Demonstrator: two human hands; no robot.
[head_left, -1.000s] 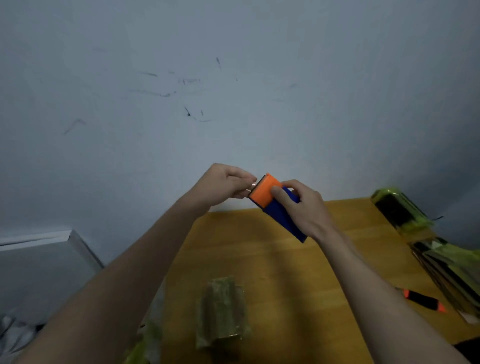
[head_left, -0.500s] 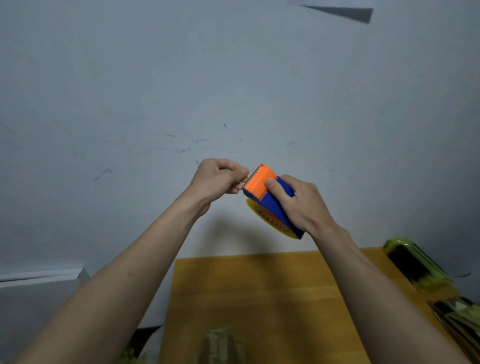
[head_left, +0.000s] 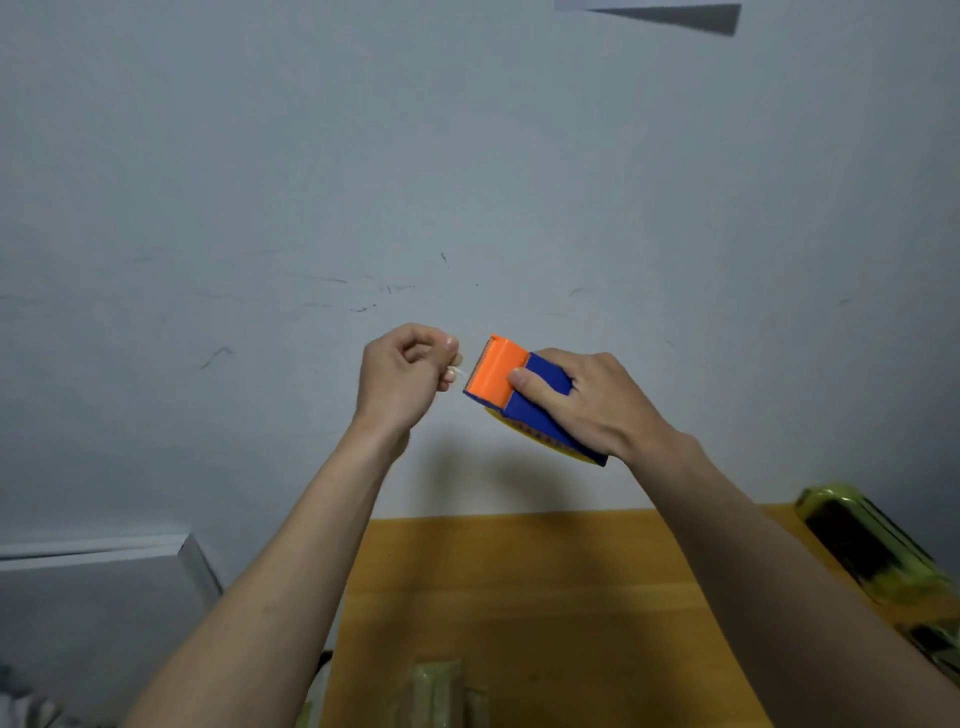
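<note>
The right hand (head_left: 592, 410) holds a tape dispenser (head_left: 522, 413) up in the air, in front of the wall (head_left: 467, 156) and well above the surface (head_left: 519, 597). Its grip is closed around the blue body. The thumb lies across the top w/ its tip at the border to the orange front part, and the other fingers go around the far side, mostly hidden. The dispenser is tilted, orange end up-left, blue end down-right. Under the body a yellow roll (head_left: 524, 434) shows as a thin edge.

The left hand (head_left: 402, 382) is just beside the orange end, not touching it; a small gap is btw. them. Its grip is narrow: fingers curled in, thumb and forefinger pressed together on a small pale bit, prob. the tape end (head_left: 454, 370). It is too small to be sure, and I cannot tell if a clear strip runs across the gap.

At the bottom edge of the surface lies a packet (head_left: 436, 696) in greenish wrap, approx. below the hands. At the right side are green-wrapped packs (head_left: 872, 551) w/ dark content. Left of the surface stands a grey box (head_left: 93, 603). The wall has some dark scratch marks (head_left: 363, 307).
</note>
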